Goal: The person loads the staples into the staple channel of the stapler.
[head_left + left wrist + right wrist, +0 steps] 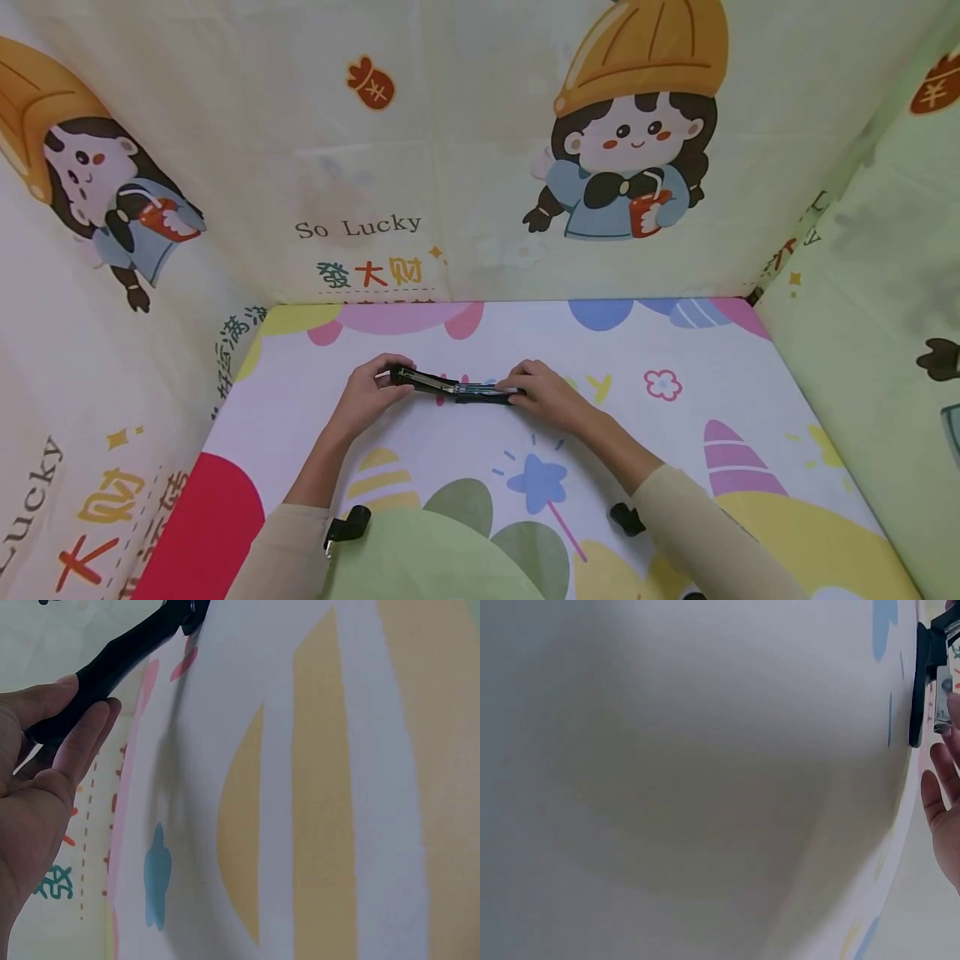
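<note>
A black stapler (426,382), its top swung far open, is held across the middle of the table. My left hand (367,396) grips the end of the raised top. Thumb and fingers lie on either side of the black handle (112,667) in the left wrist view. On the other side, my right hand (553,398) pinches the end of the silver metal rail (480,389). Below that rail runs the black base (917,697), seen at the right edge of the right wrist view. Most of the right hand is cut off there.
A white table cover (450,450) with coloured prints lies under the hands. Patterned cloth walls (480,167) stand behind and at both sides. Small black devices (348,523) are worn at both wrists.
</note>
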The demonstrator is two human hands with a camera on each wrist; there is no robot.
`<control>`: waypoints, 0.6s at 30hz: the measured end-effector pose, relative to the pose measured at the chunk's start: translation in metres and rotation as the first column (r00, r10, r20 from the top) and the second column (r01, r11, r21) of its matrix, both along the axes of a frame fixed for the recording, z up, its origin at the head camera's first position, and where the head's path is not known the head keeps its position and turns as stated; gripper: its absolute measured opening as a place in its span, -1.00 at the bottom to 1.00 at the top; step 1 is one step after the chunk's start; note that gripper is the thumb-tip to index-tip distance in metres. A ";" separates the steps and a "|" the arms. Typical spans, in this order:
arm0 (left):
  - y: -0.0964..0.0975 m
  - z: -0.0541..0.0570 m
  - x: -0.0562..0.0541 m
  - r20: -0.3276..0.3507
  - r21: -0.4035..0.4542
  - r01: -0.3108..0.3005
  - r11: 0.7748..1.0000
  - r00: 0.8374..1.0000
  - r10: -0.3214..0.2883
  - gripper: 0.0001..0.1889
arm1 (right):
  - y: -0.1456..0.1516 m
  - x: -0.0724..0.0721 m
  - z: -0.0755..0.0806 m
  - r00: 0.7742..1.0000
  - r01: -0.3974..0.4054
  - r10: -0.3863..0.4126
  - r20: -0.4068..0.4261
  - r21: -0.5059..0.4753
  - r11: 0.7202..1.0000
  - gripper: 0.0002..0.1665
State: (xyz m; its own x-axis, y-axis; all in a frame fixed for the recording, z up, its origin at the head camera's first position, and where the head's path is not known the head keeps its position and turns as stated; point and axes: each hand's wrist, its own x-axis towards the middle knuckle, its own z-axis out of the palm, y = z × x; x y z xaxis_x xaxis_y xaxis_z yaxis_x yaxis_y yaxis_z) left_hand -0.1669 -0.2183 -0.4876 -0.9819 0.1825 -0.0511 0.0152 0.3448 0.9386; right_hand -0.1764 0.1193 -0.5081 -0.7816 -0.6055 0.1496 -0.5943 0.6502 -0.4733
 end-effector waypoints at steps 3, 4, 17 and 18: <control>0.000 0.000 0.000 -0.004 -0.011 -0.003 1.000 1.000 0.003 -0.62 | 0.003 0.002 0.000 0.999 0.026 -0.026 0.018 -0.005 1.000 -0.63; 0.000 0.000 0.001 -0.002 -0.015 -0.003 1.000 1.000 0.003 -0.62 | 0.004 0.003 0.000 0.999 0.037 -0.036 0.026 -0.008 0.999 -0.60; 0.000 0.001 0.002 0.002 -0.019 -0.001 1.000 1.000 0.001 -0.62 | 0.014 0.003 -0.003 0.987 0.113 -0.110 0.120 -0.022 0.993 -0.46; 0.000 0.001 0.002 0.002 -0.018 0.000 1.000 1.000 0.000 -0.62 | 0.015 0.003 -0.003 0.985 0.118 -0.115 0.125 -0.017 0.993 -0.47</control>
